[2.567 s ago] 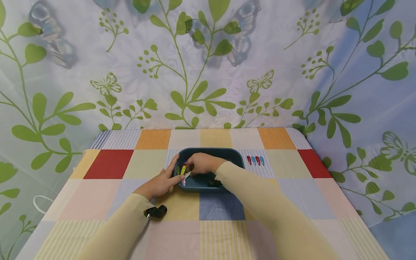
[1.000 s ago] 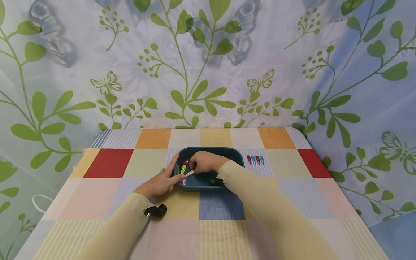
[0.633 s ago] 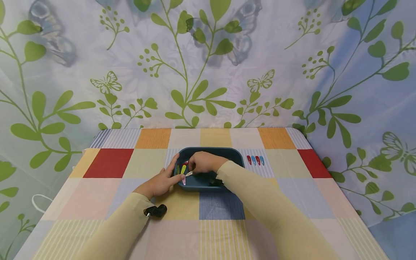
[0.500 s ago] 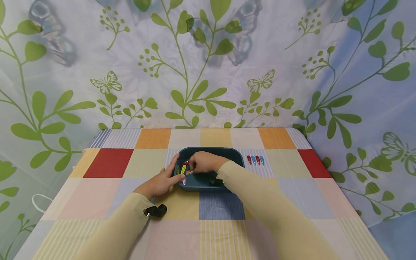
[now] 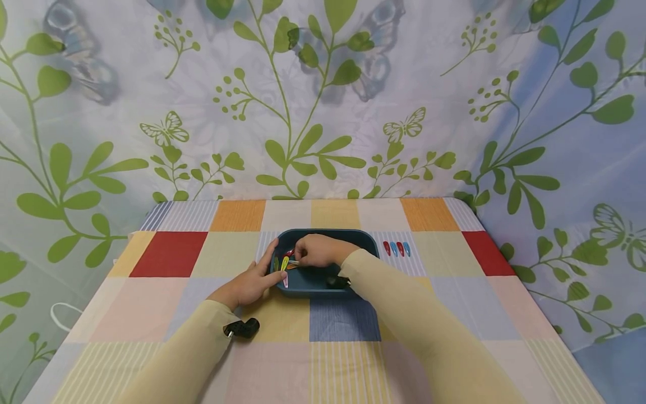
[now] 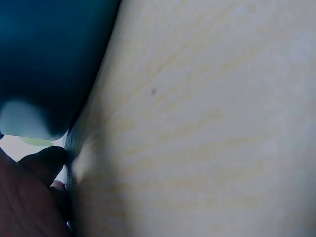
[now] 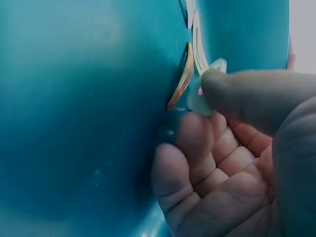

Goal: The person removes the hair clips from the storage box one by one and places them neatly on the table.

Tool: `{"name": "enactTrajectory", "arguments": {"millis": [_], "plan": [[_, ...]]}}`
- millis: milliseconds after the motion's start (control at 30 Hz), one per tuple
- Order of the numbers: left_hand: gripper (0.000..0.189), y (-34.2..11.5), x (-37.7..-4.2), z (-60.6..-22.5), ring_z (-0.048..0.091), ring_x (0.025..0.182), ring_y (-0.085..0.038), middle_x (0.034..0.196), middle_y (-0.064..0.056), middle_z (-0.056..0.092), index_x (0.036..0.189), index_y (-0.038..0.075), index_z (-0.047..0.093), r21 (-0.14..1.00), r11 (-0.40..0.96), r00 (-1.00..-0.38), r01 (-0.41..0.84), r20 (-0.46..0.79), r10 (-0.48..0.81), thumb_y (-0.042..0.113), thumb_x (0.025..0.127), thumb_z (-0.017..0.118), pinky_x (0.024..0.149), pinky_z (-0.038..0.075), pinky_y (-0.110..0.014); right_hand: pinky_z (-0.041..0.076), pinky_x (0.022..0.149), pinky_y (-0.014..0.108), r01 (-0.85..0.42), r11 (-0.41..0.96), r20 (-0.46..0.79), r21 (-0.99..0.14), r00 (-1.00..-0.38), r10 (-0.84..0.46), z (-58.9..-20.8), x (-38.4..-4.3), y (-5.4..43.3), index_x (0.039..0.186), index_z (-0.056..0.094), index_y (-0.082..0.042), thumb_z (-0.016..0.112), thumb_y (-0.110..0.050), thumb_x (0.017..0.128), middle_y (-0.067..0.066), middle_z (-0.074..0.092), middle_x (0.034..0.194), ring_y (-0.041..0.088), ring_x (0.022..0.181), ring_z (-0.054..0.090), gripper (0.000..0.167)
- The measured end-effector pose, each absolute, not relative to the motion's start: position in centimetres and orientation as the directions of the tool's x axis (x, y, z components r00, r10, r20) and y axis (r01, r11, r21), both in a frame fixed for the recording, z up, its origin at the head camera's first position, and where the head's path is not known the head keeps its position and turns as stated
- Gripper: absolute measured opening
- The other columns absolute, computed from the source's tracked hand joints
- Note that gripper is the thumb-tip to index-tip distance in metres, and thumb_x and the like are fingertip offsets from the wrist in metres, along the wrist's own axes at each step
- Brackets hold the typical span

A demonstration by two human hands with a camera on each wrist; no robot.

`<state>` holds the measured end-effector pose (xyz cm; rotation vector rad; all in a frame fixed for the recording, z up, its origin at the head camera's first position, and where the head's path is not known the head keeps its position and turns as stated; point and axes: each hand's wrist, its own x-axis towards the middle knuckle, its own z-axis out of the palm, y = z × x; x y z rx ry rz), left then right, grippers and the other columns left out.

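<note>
My right hand (image 5: 319, 251) is inside the dark blue tray (image 5: 328, 294), near its left end. Thumb and fingers pinch a pale hair clip (image 7: 200, 102), partly hidden by the thumb. An orange hair clip (image 7: 181, 81) lies just beside the fingertips on the tray floor. A yellow hair clip (image 5: 285, 263), a red one (image 5: 290, 253) and a pink one (image 5: 286, 281) lie to the left of that hand. My left hand (image 5: 250, 285) rests at the tray's left front corner, fingers extended along the outer side and thumb over the rim.
Right of the tray, several red and blue hair clips (image 5: 400, 249) stand in a neat row on the patchwork tablecloth (image 5: 348, 370). A black wrist camera (image 5: 242, 328) sits at the left cuff. A leaf-patterned curtain (image 5: 313, 112) hangs behind the table.
The pale clip at the right fingertips has swung from a slant to nearly level, and the orange clip has come into sight. The right hand has shifted slightly; the left hand stays put.
</note>
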<state>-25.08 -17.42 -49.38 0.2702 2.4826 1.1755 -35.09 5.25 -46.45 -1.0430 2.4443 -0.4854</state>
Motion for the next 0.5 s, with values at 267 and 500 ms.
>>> {"name": "enactTrajectory", "arguments": {"millis": [267,500], "plan": [[0.087,-17.3,-25.1,-49.3,-0.011,0.157,-0.06,0.176,-0.015,0.018,0.167,0.045,-0.009,0.779,0.628,-0.906,0.003,-0.263,0.331,0.052,0.107,0.052,0.121,0.001,-0.081,0.042,0.067,0.025,-0.594,0.629,-0.22,-0.501,-0.616,-0.756,-46.0,-35.4,6.9,0.14,0.068,-0.011,0.052,-0.013,0.108,-0.005,0.058,0.079,0.009,0.059,0.047,0.035],[0.087,-17.4,-25.1,-49.3,-0.011,0.159,-0.057,0.177,-0.012,0.016,0.168,0.042,-0.01,0.798,0.603,-0.905,0.019,-0.243,0.35,0.049,0.108,0.052,0.124,-0.004,-0.077,0.046,0.064,0.028,-0.485,0.63,-0.227,-0.606,-0.654,-0.722,-44.9,-35.3,8.5,0.151,0.056,-0.008,0.048,-0.007,0.105,0.0,0.06,0.071,0.013,0.063,0.055,0.047]]}}
